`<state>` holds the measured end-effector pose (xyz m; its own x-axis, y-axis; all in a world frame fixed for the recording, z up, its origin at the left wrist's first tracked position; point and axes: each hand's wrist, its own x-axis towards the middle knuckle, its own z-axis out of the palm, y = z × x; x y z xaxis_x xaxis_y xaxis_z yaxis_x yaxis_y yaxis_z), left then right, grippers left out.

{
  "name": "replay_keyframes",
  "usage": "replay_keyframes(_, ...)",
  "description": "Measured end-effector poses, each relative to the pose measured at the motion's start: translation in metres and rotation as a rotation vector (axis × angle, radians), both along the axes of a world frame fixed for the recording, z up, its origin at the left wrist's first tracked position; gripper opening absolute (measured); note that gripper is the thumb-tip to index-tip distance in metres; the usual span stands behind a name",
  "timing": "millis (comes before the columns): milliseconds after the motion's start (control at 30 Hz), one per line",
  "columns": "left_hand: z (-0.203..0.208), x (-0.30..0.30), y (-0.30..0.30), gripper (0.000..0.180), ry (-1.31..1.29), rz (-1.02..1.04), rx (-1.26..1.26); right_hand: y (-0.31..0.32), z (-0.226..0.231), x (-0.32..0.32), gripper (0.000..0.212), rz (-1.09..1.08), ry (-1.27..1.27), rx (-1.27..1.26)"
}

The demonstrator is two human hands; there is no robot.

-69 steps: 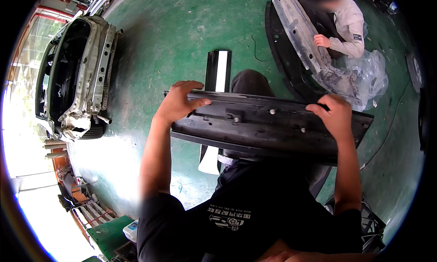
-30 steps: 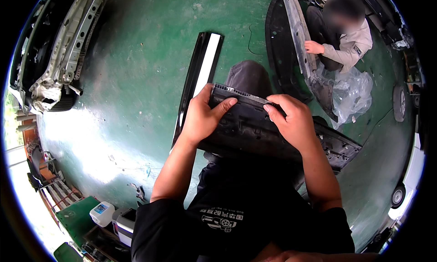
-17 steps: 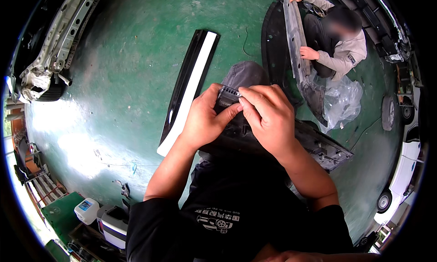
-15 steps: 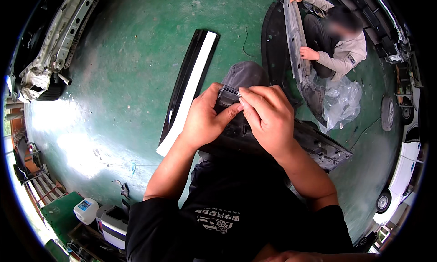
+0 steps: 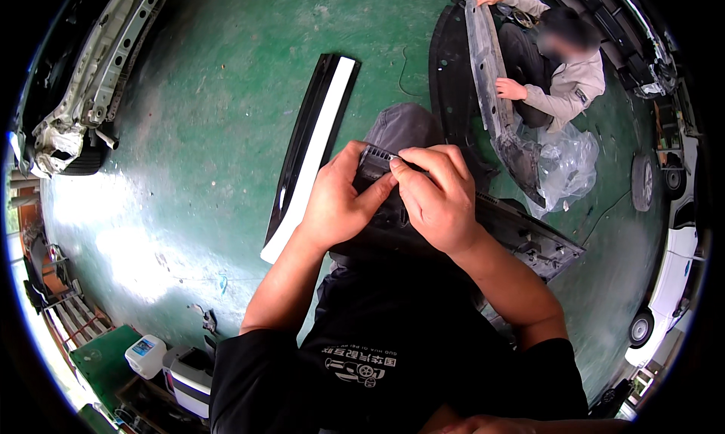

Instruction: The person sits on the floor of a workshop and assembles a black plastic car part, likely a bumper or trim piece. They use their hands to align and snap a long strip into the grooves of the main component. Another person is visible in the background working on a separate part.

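My left hand wraps round the slotted end of a black plastic car part above my lap, thumb along its near side. From the other side my right hand closes at the same end, thumb and index finger pinched at its corner beside the slots. A tiny pale bit shows at those fingertips, too small to name. Under and behind my right forearm, a long dark trim panel sticks out to the right. Whether it is one piece with the slotted end is hidden by my hands and arm.
On the green floor to the left lies a black-and-white trim strip. At upper right a crouching person holds a long grey bumper part beside clear plastic sheeting. A white jug stands lower left; a wheel lies right.
My right hand has shifted slightly left along the slotted end, its pinch still at the corner. My left hand keeps its hold almost unchanged. The whole view has moved a little.
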<state>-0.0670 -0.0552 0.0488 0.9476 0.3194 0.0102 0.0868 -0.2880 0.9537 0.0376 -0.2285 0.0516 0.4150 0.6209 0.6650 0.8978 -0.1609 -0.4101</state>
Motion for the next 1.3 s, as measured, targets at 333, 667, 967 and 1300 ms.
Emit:
replay_keyframes(333, -0.004, 0.002, -0.006, 0.038, -0.058, -0.017, 0.036, -0.005, 0.040, 0.011, 0.020, 0.013, 0.086, -0.125)
replay_keyframes(667, -0.005, 0.001, -0.003, 0.036, -0.034, -0.007, 0.069, 0.002, 0.053, 0.031, 0.021, 0.112, -0.210, -0.380)
replay_keyframes(967, 0.004, 0.001, -0.007, 0.037, -0.022, -0.002, 0.083, -0.001, 0.059, 0.036, 0.019, 0.152, -0.287, -0.435)
replay_keyframes(1300, -0.004, 0.001, -0.008, 0.038, -0.031, 0.014, 0.138, 0.010, 0.051, 0.033, 0.013, 0.115, -0.403, -0.501)
